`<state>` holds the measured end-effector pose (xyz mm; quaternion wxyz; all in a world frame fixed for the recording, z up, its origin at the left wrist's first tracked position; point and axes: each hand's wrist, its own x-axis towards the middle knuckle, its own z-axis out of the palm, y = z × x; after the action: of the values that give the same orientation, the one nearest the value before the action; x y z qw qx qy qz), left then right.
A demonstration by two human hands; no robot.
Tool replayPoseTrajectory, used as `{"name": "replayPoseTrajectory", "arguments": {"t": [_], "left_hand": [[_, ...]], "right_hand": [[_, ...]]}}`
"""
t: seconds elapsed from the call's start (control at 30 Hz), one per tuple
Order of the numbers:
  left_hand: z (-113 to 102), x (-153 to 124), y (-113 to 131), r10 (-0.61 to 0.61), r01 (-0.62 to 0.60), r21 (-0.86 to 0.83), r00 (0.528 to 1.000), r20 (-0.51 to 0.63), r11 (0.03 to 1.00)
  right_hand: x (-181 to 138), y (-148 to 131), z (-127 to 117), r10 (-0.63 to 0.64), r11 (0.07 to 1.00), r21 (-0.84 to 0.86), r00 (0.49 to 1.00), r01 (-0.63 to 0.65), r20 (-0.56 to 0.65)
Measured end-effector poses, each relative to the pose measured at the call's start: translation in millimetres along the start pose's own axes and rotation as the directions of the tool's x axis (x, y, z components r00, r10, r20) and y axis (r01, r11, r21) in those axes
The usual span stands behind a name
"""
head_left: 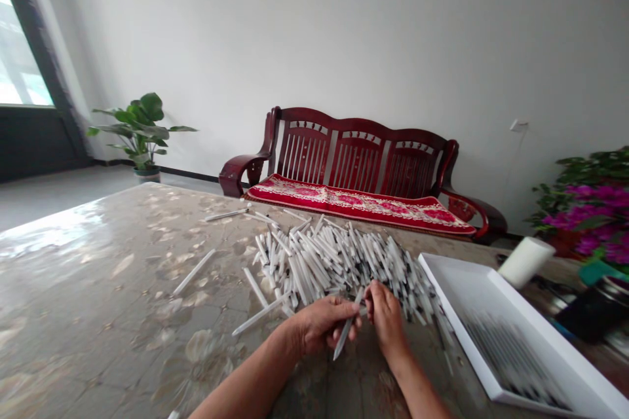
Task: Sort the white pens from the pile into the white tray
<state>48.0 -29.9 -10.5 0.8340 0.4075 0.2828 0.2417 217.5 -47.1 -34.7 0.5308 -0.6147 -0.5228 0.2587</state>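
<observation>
A big heap of white pens (334,258) with black tips lies on the marble table (98,275). My left hand (322,324) is closed around one white pen (345,327), which points down toward me. My right hand (386,314) pinches the upper end of that same pen, just in front of the heap. Both hands meet near the table's front edge.
A white tray (457,281) holding several pens lies to the right. Loose pens (194,272) are scattered left of the heap. A white roll (525,260) and a dark container (594,308) stand at far right. A red wooden bench (358,170) and potted plants stand behind.
</observation>
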Motion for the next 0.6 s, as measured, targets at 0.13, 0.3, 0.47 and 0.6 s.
{"name": "replayPoseTrajectory", "arguments": {"t": [0.13,0.3,0.47,0.6], "left_hand": [[3,2,1,0.164,-0.196,-0.201,0.972,-0.167,0.960],[3,-1,1,0.079,-0.093,-0.229,0.994,-0.072,0.969],[6,-1,-5,0.130,-0.137,-0.177,0.990,-0.051,0.975],[4,3,-7,0.135,-0.154,-0.205,0.985,-0.102,0.967]], "right_hand": [[8,18,-3,-0.209,0.951,-0.248,0.975,0.184,-0.076],[17,35,7,-0.516,0.710,-0.518,0.853,0.477,0.079],[16,39,18,-0.495,0.560,-0.671,0.845,0.487,0.200],[14,39,17,-0.446,0.540,-0.697,0.863,0.472,0.239]]}}
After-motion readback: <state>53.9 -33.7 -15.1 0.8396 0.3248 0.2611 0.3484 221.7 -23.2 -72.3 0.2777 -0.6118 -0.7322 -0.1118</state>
